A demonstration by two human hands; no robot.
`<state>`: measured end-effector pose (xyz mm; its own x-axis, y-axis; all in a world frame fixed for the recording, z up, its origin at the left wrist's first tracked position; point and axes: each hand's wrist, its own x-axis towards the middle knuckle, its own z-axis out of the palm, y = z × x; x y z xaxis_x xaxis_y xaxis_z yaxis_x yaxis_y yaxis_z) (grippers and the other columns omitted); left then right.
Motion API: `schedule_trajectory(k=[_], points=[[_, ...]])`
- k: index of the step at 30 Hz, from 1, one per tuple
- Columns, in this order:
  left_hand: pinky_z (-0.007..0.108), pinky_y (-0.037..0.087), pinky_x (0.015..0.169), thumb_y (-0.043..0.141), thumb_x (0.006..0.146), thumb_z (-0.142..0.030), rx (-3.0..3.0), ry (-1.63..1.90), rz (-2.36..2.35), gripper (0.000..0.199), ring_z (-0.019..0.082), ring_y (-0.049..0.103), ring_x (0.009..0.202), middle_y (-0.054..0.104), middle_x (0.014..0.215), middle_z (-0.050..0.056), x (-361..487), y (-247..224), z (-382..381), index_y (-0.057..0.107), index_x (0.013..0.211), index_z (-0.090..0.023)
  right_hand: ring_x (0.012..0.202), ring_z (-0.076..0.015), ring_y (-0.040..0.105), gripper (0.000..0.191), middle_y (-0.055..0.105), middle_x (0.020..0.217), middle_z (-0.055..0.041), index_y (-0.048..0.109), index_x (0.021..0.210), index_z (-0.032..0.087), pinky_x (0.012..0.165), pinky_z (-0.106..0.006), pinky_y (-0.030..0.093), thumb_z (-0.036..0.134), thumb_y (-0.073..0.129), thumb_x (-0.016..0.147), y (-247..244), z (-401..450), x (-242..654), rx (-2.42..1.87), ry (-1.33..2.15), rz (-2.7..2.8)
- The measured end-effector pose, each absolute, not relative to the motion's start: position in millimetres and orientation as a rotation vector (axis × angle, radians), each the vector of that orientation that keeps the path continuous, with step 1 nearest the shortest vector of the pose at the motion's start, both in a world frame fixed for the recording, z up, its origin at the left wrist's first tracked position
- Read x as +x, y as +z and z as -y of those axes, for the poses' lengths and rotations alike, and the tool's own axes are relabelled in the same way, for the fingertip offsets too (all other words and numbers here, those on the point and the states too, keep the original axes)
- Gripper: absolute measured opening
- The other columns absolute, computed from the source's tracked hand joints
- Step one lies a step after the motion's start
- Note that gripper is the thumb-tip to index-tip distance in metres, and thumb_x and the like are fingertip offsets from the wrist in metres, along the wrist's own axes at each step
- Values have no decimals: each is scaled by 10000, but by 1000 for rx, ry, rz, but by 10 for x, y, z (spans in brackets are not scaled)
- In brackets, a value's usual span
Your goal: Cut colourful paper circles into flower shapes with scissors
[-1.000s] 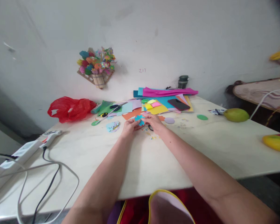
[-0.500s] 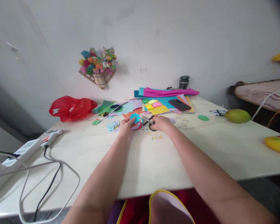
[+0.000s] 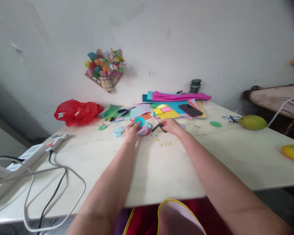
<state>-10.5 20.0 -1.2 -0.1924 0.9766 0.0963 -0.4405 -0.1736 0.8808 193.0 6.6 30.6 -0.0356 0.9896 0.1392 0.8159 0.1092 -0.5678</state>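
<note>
A blue paper flower [image 3: 141,121] is pinched by the left hand [image 3: 131,131], and to the flower's right scissors [image 3: 159,124] are gripped in the curled fingers of the farther right hand [image 3: 171,126], blades slanted leftward and away

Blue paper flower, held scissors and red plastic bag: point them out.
Blue paper flower [image 3: 141,121], head view: the center.
Held scissors [image 3: 158,123], head view: near the pivot.
Red plastic bag [image 3: 76,113], head view: its crumpled middle.
</note>
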Motion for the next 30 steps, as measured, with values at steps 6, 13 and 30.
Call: schedule_trajectory(k=[6, 13, 30], points=[[293, 551, 672, 890, 480, -292, 800, 1676, -879, 315, 160, 653, 640, 679, 629, 34, -78, 32, -179, 630, 603, -164, 494, -111, 616, 289, 696, 673, 10, 687, 1058, 163, 366, -181, 322, 115, 671, 774, 300, 12, 1787, -1378, 1120, 1479], [324, 587, 742, 878, 527, -276, 761, 1723, -855, 305, 145, 647, 654, 664, 646, 19, -47, 64, -152, 621, 650, -167, 438, -74, 559, 275, 612, 591, 25, 577, 781, 165, 337, -153, 330, 385, 726, 854, 322, 133, 1695, -1153, 1416, 1540], [332, 579, 811, 852, 617, -229, 744, 1654, -840, 241, 154, 695, 657, 706, 696, 36, -32, 75, -118, 654, 726, -146, 482, -95, 611, 317, 627, 642, 23, 564, 837, 183, 352, -156, 395, 472, 689, 880, 230, 157, 1606, -1080, 1478, 1677]])
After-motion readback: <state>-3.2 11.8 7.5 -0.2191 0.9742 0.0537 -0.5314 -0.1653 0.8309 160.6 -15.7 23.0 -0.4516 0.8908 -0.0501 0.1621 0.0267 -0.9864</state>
